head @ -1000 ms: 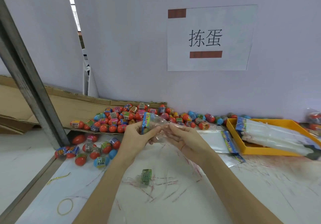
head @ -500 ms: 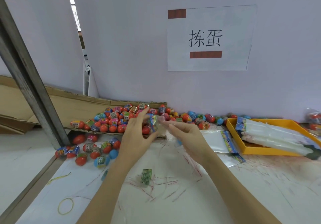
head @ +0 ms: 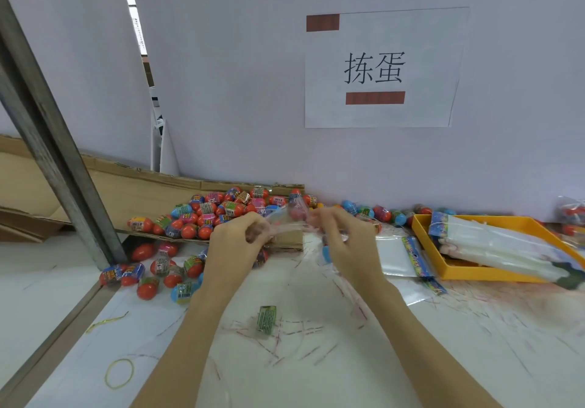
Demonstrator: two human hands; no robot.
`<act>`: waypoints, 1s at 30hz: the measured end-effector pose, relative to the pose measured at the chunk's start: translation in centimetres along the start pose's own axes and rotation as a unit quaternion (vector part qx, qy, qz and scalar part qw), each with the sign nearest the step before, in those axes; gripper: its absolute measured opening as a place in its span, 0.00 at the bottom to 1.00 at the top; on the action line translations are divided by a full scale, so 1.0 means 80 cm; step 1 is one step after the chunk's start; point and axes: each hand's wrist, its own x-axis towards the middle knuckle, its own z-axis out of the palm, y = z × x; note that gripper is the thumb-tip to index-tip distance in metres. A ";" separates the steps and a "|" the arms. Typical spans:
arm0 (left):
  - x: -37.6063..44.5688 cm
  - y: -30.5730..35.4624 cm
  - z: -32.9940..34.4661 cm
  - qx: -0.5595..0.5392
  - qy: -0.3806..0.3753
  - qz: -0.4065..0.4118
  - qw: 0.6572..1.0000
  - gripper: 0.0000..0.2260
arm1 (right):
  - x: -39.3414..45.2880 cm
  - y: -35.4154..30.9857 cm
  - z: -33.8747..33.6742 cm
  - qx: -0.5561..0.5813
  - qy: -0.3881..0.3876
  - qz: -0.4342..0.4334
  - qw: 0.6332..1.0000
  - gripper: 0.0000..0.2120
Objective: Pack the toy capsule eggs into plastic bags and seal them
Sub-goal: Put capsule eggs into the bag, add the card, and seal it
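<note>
Because the clear plastic bag (head: pixel 286 222) must be spread before it takes eggs, the left hand (head: pixel 235 243) and right hand (head: pixel 343 240) pinch its opposite ends, fingers clamped on the film, above the table (head: pixel 459 344) near the egg pile (head: pixel 218 211).

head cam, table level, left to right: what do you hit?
Metal post → yellow rubber band → loose eggs → left hand → clear bag → right hand → flat bags → orange tray.
</note>
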 end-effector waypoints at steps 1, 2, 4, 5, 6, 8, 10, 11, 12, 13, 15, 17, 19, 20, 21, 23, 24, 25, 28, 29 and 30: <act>0.001 0.000 0.000 -0.041 0.013 -0.041 0.998 0.05 | 0.002 0.009 -0.007 -0.041 0.036 0.020 0.998 0.12; 0.002 0.000 0.000 -0.079 0.020 -0.082 0.993 0.07 | 0.003 0.018 -0.013 -0.087 0.062 0.036 0.994 0.09; 0.003 0.000 0.002 -0.130 0.013 -0.143 0.981 0.10 | 0.003 0.032 -0.023 -0.155 0.056 0.069 0.984 0.07; 0.004 0.000 0.003 -0.143 0.005 -0.159 0.977 0.12 | 0.003 0.036 -0.025 -0.170 0.022 0.084 0.982 0.07; 0.004 0.001 0.005 -0.151 0.000 -0.166 0.975 0.13 | 0.002 0.038 -0.025 -0.184 -0.022 0.098 0.978 0.07; 0.004 0.002 0.009 -0.159 -0.003 -0.162 0.974 0.14 | -0.001 0.040 -0.019 -0.217 -0.096 0.114 0.965 0.10; 0.003 0.003 0.014 -0.156 -0.006 -0.154 0.976 0.17 | -0.002 0.039 -0.012 -0.247 -0.121 0.117 0.954 0.12; 0.002 0.003 0.016 -0.150 -0.004 -0.152 0.977 0.18 | -0.002 0.038 -0.010 -0.254 -0.122 0.119 0.952 0.12; 0.002 0.003 0.017 -0.145 0.000 -0.151 0.978 0.19 | -0.003 0.038 -0.008 -0.257 -0.121 0.118 0.951 0.12; 0.002 0.003 0.018 -0.142 0.004 -0.152 0.978 0.19 | -0.003 0.038 -0.006 -0.259 -0.123 0.116 0.951 0.11; 0.002 0.004 0.020 -0.138 0.003 -0.151 0.979 0.17 | -0.003 0.037 -0.003 -0.258 -0.113 0.106 0.954 0.10; 0.002 0.004 0.020 -0.132 -0.003 -0.151 0.980 0.14 | -0.001 0.038 -0.007 -0.252 -0.047 0.102 0.961 0.09; 0.002 0.005 0.019 -0.143 -0.007 -0.156 0.977 0.11 | 0.002 0.042 -0.017 -0.246 0.021 0.108 0.963 0.08; 0.001 0.006 0.018 -0.148 -0.005 -0.159 0.976 0.09 | 0.003 0.045 -0.022 -0.236 0.025 0.110 0.965 0.08; 0.001 0.006 0.017 -0.153 0.000 -0.161 0.975 0.08 | 0.004 0.048 -0.026 -0.225 0.006 0.113 0.968 0.07; 0.000 0.006 0.016 -0.182 0.003 -0.172 0.968 0.06 | 0.001 0.047 -0.026 -0.218 -0.070 0.116 0.966 0.09; 0.000 0.006 0.015 -0.206 -0.001 -0.181 0.962 0.07 | -0.001 0.045 -0.023 -0.225 -0.107 0.115 0.962 0.12; 0.000 0.007 0.014 -0.227 -0.006 -0.190 0.955 0.07 | -0.002 0.043 -0.019 -0.238 -0.136 0.113 0.955 0.14; 0.000 0.011 0.013 -0.250 -0.020 -0.199 0.948 0.10 | -0.005 0.038 -0.003 -0.288 -0.162 0.105 0.938 0.14; 0.000 0.013 0.012 -0.249 -0.022 -0.196 0.948 0.11 | -0.006 0.037 0.002 -0.286 -0.155 0.105 0.940 0.13; 0.000 0.014 0.012 -0.245 -0.023 -0.192 0.950 0.11 | -0.007 0.036 0.005 -0.270 -0.140 0.103 0.947 0.14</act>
